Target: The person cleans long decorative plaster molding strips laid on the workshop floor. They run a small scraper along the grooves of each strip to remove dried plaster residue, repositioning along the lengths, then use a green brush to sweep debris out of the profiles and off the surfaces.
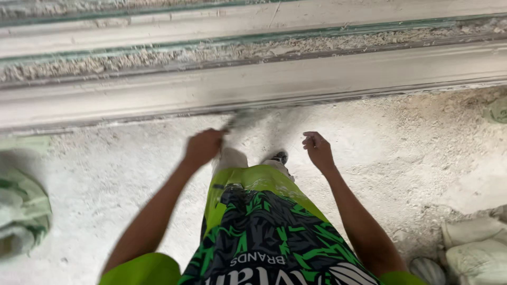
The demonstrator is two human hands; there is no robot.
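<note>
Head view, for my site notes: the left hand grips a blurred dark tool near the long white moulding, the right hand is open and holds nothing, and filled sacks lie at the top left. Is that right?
Not quite. In the head view the filled sacks lie at the bottom right, not the top left. The rest stands: the left hand grips a blurred dark tool near the long white moulding, and the right hand is open and holds nothing.
</note>
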